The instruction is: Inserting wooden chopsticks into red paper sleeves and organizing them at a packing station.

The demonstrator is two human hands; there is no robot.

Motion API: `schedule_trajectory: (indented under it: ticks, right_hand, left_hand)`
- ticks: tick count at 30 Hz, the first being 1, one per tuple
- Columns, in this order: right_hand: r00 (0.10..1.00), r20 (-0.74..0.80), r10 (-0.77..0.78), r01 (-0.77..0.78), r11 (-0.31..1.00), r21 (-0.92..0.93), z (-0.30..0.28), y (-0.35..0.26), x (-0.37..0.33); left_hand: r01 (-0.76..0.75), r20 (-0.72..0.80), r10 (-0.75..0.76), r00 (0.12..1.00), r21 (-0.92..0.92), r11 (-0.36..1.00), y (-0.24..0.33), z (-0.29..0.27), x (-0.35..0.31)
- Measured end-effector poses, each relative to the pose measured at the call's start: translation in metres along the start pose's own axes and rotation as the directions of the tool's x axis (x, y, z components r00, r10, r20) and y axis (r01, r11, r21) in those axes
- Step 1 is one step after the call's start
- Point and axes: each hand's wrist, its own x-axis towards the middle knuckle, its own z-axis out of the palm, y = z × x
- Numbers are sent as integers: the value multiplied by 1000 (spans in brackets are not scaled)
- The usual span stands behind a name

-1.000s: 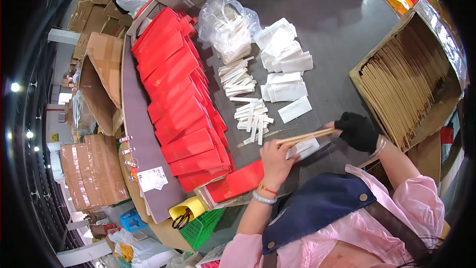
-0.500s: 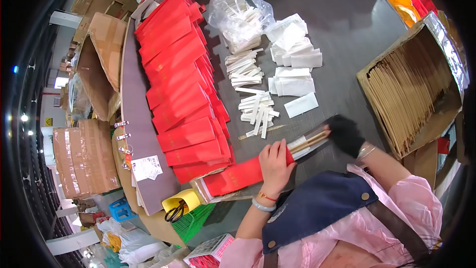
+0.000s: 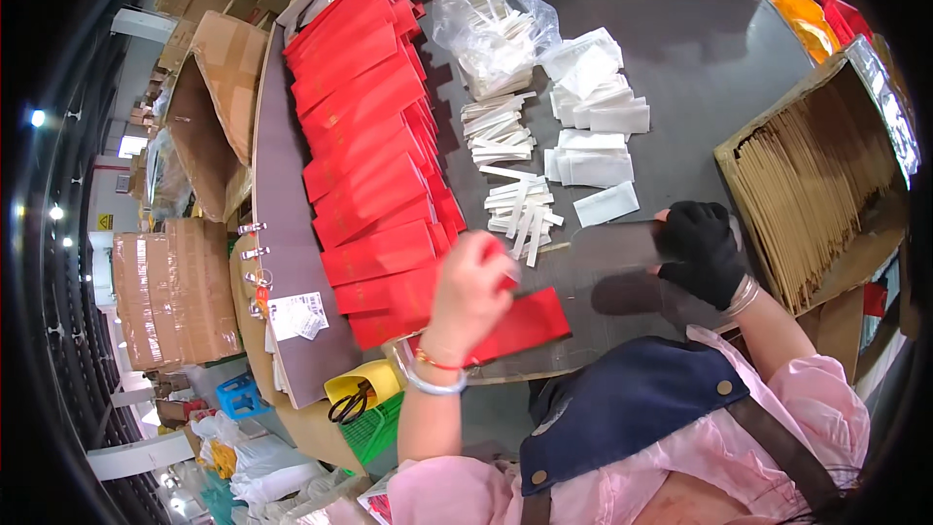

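"Where's the red sleeve?"
"Flat at the table's near edge, slim and bright, partly hidden by your left hand (blurred, grip unreadable); your gloved right hand curls, its hold impossible to tell."

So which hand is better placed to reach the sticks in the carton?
Probably the right hand: it's near the carton of brown sticks, while the left hand is over by the red packets.

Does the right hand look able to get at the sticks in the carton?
Probably yes. The right hand is close beside the open carton, and nothing appears to cover the sticks. It would likely need to clear the carton's near edge; blur hides whether it holds anything.
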Motion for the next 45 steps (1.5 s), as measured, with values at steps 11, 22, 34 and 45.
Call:
schedule_trajectory:
  ticks: [11,22,34,45]
  right_hand:
    - [974,222,-42,77,985,-154,18,-17,-3]
    - [958,135,-254,238,964,121,79,-32,8]
    - [695,-490,526,-690,678,-251,-74,227,-174]
    - [724,-296,623,-688,685,-239,-76,235,-159]
  left_hand:
    - [577,-218,-585,781,-105,810,5,145,-65]
    - [391,-254,-418,872,-149,908,-8,137,-33]
    - [195,-387,-120,914,160,968,-11,141,41]
    - [98,-154,-84,985,88,991,3,148,92]
